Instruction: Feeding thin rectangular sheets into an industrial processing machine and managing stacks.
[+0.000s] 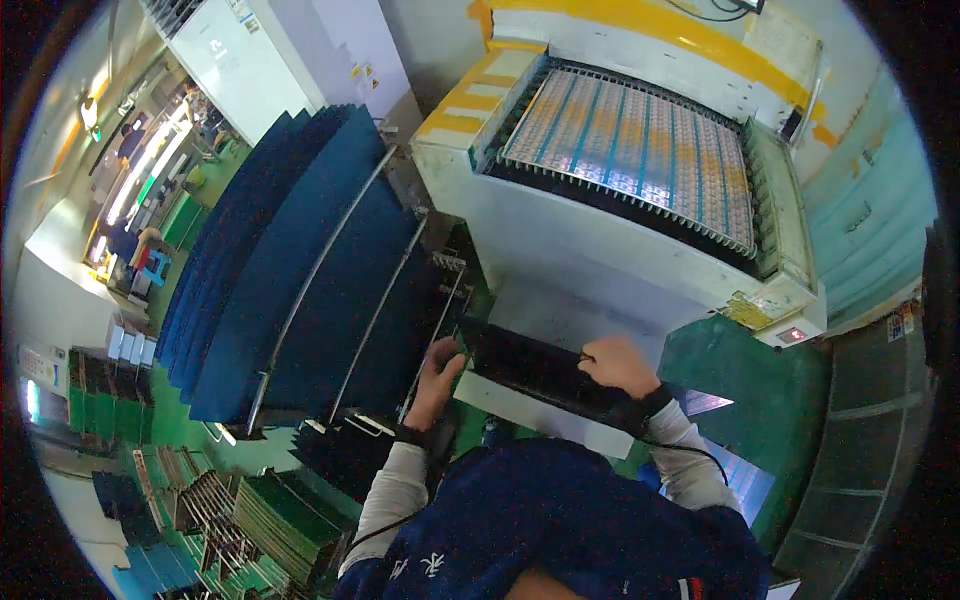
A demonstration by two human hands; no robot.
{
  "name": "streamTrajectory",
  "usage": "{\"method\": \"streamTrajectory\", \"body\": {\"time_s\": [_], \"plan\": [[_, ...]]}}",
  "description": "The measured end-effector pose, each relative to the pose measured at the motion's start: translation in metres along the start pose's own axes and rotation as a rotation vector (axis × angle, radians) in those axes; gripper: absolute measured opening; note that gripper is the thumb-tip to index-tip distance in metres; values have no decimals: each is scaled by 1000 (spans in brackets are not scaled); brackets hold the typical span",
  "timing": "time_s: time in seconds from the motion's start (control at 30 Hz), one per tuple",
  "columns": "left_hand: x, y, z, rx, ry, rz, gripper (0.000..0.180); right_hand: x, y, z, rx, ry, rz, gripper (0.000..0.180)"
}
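Observation:
In front of my body is a dark, nearly black panel (530, 360), seen steeply from above. My left hand (436, 384) is closed at its left end, thumb toward the panel. At its right end my right hand (622, 368) is curled, fingers pinched on the upper edge. Just below the panel runs a white strip (545, 415); whether the two are joined I cannot tell. A dark wrist band with a thin black cord (700, 452) is on my right wrist.
A rack of large dark-blue boards (250, 270) with metal rods (330, 245) stands close on the left. Ahead is a white machine (560, 235) with a patterned panel (630, 150) on its rollers. Shiny sheets (735, 475) lie low at right. Green boards (285, 515) stand lower left.

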State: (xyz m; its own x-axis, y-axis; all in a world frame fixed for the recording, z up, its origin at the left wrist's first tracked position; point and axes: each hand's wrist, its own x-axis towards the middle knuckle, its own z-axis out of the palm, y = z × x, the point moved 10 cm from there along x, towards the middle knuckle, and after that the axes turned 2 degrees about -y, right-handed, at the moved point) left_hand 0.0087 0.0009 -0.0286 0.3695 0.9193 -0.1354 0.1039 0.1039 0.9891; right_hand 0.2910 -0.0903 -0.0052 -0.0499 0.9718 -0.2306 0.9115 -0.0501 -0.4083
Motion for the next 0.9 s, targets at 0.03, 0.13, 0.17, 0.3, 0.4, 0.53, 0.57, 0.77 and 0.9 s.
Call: {"method": "streamTrajectory", "body": {"time_s": [0.03, 0.13, 0.17, 0.3, 0.4, 0.53, 0.57, 0.77, 0.9], "plan": [[0, 1, 3, -32, -19, 14, 46, -2, 3, 2, -8, 12, -1, 27], [-4, -11, -6, -55, -25, 33, 45, -2, -2, 10, 16, -12, 28, 29], [-4, -15, -10, -21, -14, 34, 45, -2, -4, 12, 31, -26, 49, 30], [-3, -12, -6, 22, -12, 6, 46, 0, 5, 25, 2, -52, 69, 30], [-2, -23, -12, -40, 12, 4, 48, 4, 7, 29, 56, -8, 34, 31], [-2, -22, -10, -74, 5, -27, 49, 3, 6, 25, 55, 26, 13, 31], [-3, -22, -10, -71, 9, -15, 49, 2, 5, 24, 57, 43, 2, 31], [-3, -17, -9, -42, -18, 10, 49, 0, 1, 18, 51, 62, -6, 31], [-5, -18, -9, -26, -4, -13, 49, 0, 8, 19, 46, 97, 27, 31]]}}
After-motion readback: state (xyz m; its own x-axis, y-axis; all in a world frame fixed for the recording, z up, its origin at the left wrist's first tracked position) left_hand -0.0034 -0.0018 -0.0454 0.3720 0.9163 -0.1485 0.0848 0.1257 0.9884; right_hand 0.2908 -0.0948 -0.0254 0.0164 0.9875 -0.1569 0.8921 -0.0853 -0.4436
